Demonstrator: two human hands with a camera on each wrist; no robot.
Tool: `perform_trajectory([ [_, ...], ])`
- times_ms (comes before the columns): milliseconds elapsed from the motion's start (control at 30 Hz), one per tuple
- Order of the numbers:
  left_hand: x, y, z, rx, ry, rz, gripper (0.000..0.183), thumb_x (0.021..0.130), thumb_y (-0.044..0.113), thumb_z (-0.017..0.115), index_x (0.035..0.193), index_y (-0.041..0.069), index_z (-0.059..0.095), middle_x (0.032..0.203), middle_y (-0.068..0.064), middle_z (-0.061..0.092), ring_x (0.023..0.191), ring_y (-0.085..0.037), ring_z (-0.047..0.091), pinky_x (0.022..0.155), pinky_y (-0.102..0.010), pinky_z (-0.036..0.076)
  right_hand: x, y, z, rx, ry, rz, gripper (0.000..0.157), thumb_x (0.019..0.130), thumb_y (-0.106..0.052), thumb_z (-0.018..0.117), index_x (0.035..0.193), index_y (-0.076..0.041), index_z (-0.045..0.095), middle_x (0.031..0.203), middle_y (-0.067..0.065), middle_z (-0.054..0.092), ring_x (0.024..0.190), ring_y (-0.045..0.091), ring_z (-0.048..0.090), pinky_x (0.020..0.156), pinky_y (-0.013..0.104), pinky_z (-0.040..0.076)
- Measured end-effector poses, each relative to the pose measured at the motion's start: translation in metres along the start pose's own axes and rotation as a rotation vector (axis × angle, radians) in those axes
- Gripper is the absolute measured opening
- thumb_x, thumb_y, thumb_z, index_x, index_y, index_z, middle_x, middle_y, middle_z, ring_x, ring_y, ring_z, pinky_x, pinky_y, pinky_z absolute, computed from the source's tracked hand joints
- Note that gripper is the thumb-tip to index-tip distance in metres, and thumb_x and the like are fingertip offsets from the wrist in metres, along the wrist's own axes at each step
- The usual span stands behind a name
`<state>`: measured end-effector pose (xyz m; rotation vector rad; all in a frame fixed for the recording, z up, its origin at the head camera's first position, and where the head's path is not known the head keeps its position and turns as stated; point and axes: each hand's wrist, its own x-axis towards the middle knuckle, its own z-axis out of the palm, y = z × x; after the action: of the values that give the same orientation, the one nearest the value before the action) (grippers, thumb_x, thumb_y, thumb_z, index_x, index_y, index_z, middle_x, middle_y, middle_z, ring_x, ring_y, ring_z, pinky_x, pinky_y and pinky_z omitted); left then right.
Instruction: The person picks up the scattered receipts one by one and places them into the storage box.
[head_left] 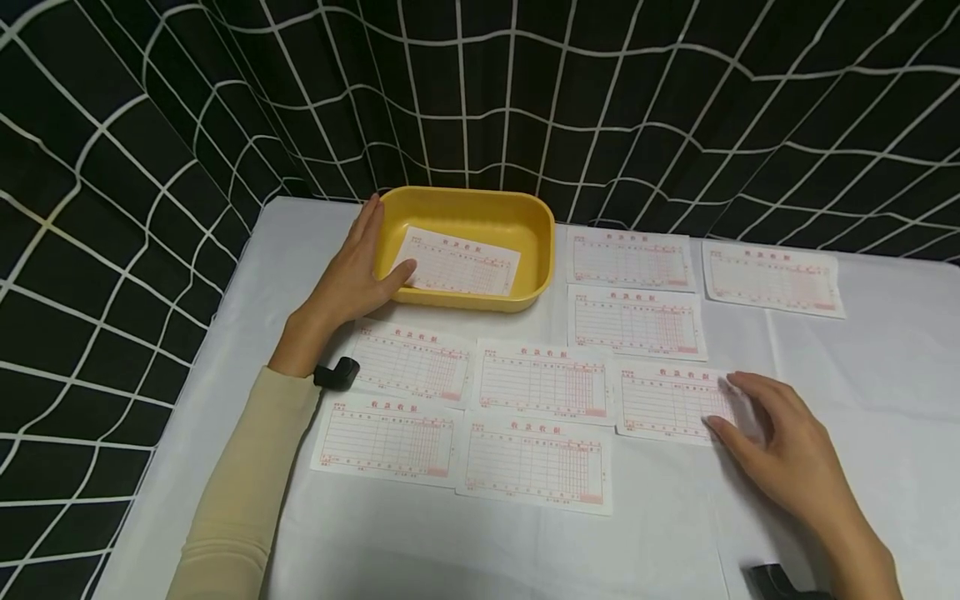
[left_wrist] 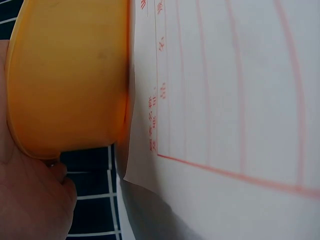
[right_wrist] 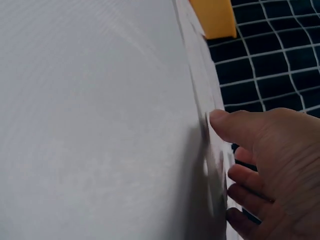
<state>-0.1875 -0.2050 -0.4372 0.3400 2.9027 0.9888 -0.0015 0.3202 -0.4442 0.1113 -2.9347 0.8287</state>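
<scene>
My left hand [head_left: 352, 271] grips the left end of the yellow basin [head_left: 536, 283], thumb over the near rim and fingers along the outer side. Inside the basin lies one white receipt slip with red print [head_left: 457, 262]. At the right, my right hand [head_left: 787, 446] pinches the right end of another receipt slip [head_left: 663, 404] between thumb and fingers. That end bends up slightly, and the fingers partly hide it. In the right wrist view the thumb [right_wrist: 235, 125] sits right at the paper's edge. The left wrist view shows a slip [left_wrist: 225, 100] close beside the basin wall.
Several more receipt slips lie flat on the white tablecloth [head_left: 405, 542], among them one below the basin [head_left: 412, 358], one nearest the front [head_left: 532, 462] and one at the far right [head_left: 772, 279]. Black cloth with a white grid [head_left: 495, 92] hangs behind the table and on its left.
</scene>
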Motion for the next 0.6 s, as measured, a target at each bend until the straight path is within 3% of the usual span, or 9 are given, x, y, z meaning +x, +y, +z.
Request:
perform_trajectory([
  [67, -0.0004, -0.0003, 0.0002, 0.001, 0.0, -0.001, 0.102, 0.098, 0.055, 0.059, 0.172, 0.012, 0.002, 0.182, -0.001, -0.004, 0.169, -0.026, 0.008, 0.135, -0.053, 0.019, -0.0017, 0.003, 0.0012, -0.001, -0.003, -0.007, 0.065, 0.088, -0.011, 0.085, 0.145, 0.001, 0.057, 0.147, 0.031, 0.055, 0.137, 0.056, 0.049, 0.13, 0.048, 0.029],
  [267, -0.0002, -0.0006, 0.0006, 0.008, -0.001, 0.004, 0.102, 0.098, 0.055, 0.059, 0.171, 0.011, 0.002, 0.182, -0.001, -0.004, 0.169, -0.025, 0.008, 0.135, -0.052, 0.019, -0.0052, 0.0095, 0.004, -0.018, -0.022, -0.02, 0.071, 0.09, -0.016, 0.083, 0.151, 0.003, 0.051, 0.153, 0.034, 0.049, 0.14, 0.06, 0.042, 0.114, 0.075, 0.031],
  [433, -0.0004, -0.001, 0.0004, 0.009, 0.004, 0.01, 0.102, 0.099, 0.054, 0.059, 0.171, 0.011, 0.002, 0.182, -0.002, -0.004, 0.169, -0.025, 0.009, 0.135, -0.052, 0.02, -0.006, 0.0103, 0.0047, -0.041, -0.036, -0.004, 0.076, 0.092, -0.019, 0.082, 0.156, 0.001, 0.046, 0.157, 0.035, 0.045, 0.145, 0.061, 0.038, 0.119, 0.076, 0.027],
  [600, -0.0011, -0.0008, 0.0, 0.005, 0.011, 0.014, 0.101, 0.099, 0.053, 0.059, 0.171, 0.01, 0.004, 0.182, -0.003, -0.003, 0.169, -0.025, 0.009, 0.135, -0.052, 0.02, -0.0057, 0.0064, 0.0035, -0.052, -0.03, 0.022, 0.077, 0.091, -0.016, 0.083, 0.157, 0.001, 0.045, 0.153, 0.036, 0.049, 0.14, 0.062, 0.043, 0.112, 0.076, 0.033],
])
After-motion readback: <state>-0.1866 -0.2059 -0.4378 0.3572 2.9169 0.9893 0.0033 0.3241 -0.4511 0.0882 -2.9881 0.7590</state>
